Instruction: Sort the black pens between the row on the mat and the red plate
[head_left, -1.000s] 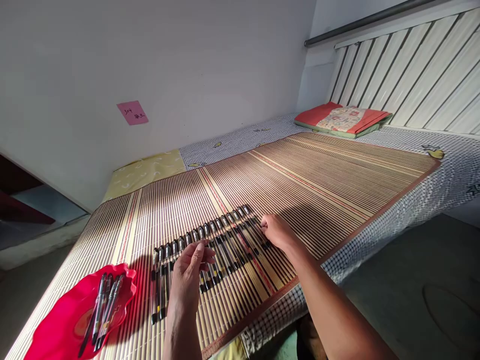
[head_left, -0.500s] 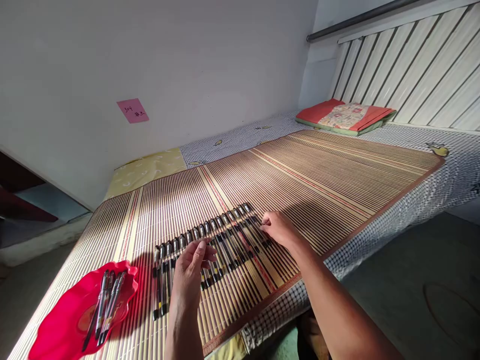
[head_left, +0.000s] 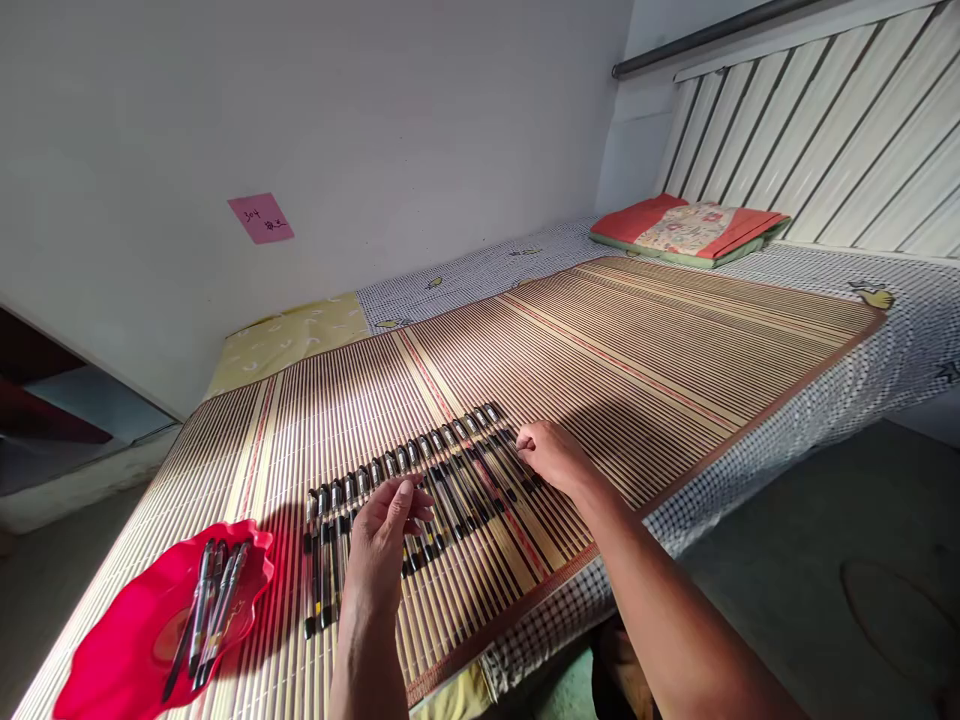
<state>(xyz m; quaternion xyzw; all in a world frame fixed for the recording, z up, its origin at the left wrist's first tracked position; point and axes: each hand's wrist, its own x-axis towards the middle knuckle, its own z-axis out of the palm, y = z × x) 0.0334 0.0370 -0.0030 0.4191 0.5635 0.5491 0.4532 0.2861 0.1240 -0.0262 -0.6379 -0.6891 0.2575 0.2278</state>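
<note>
Near: the red dish [head_left: 112,640] with a scalloped rim, at the near left, holds a small bundle of pens [head_left: 217,610], long axes slanting away from the wearer. The left hand [head_left: 386,520] is the nearer one to it; the right hand lies well apart, across the row.

Row of pens [head_left: 444,495] on the mat: side by side, caps at the far ends, bodies pointing back toward the wearer; the row itself runs from near left to farther right. Left hand over its left-middle part, hiding several bodies — fingers loosely curled, thumb apart, no pen seen in its grip; contact below cannot be told. Right hand [head_left: 551,455] at the right end, just beside the last pens, fingers bent closely together; whether a pen is pinched there cannot be told.

Surface: striped slatted mat [head_left: 637,360] over a bed, with a checked sheet [head_left: 885,360] showing along its edges and a yellow cloth [head_left: 292,340] at the far left.

Far: folded red-and-floral bundle [head_left: 686,228] near the white slatted headboard [head_left: 810,140]; pale wall [head_left: 420,130] with a pink handwritten note [head_left: 261,218].
</note>
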